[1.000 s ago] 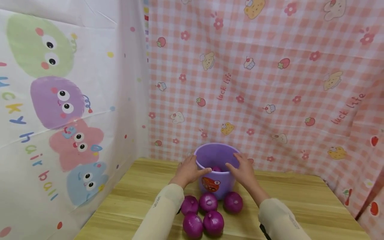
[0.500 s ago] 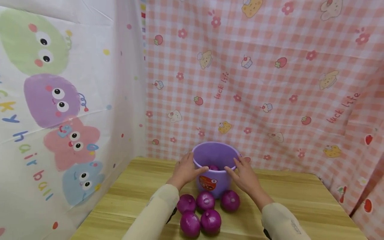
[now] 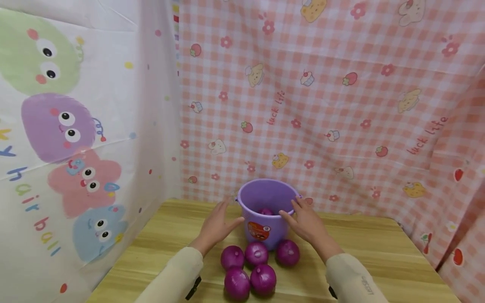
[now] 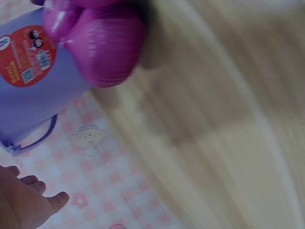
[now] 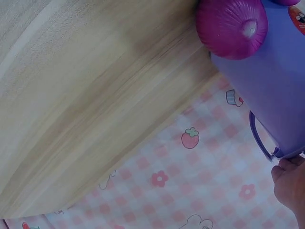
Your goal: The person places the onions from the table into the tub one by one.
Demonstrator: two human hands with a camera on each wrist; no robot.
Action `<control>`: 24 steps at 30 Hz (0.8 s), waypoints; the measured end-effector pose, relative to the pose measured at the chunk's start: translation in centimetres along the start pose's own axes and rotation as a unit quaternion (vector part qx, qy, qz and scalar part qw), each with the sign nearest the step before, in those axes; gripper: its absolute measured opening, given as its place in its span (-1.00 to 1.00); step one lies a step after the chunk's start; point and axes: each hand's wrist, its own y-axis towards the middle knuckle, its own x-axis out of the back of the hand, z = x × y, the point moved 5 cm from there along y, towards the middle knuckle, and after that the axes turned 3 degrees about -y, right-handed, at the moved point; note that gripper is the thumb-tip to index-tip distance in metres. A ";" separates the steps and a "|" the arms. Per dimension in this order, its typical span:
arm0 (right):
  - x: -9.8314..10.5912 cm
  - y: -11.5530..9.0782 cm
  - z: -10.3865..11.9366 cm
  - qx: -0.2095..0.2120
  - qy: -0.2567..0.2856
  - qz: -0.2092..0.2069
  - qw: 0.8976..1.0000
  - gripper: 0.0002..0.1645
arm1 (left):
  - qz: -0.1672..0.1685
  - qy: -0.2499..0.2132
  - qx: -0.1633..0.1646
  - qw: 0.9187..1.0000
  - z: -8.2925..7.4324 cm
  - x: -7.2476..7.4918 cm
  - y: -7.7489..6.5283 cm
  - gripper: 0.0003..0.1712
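Observation:
A purple bucket point(image 3: 265, 229) with a red round label stands upright on the table, a red onion point(image 3: 266, 211) partly visible inside it. Several red onions point(image 3: 264, 279) lie in front of the bucket. To the left of the bucket is my left hand point(image 3: 217, 225), apart from its rim, thumb and fingers spread and nothing held. At the right side of the rim, my right hand point(image 3: 308, 223) touches the bucket with extended fingers and thumb. The right wrist view has those fingertips by the bucket's handle point(image 5: 260, 136).
The wooden table point(image 3: 363, 252) ends behind the bucket at a pink checked cloth point(image 3: 322, 105). A white cloth with cartoon figures point(image 3: 87, 181) hangs along the left side.
My left hand has come off the bucket's rim and moved left and slightly down. The right hand stays at the rim. The head view has shifted slightly; bucket and onions stand as before.

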 end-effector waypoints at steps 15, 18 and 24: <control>-0.4 0.1 0.2 -0.020 0.054 0.016 0.998 0.03 | 0.057 -0.038 0.042 0.997 4.2 -0.8 -4.9 0.04; -0.5 0.0 0.0 -0.025 0.064 0.014 0.998 0.03 | 0.065 -0.057 0.048 0.995 4.5 -1.0 -5.4 0.04; -0.5 -0.1 -0.2 -0.032 0.074 0.006 0.997 0.01 | 0.083 -0.071 0.046 0.993 5.0 -1.5 -6.2 0.05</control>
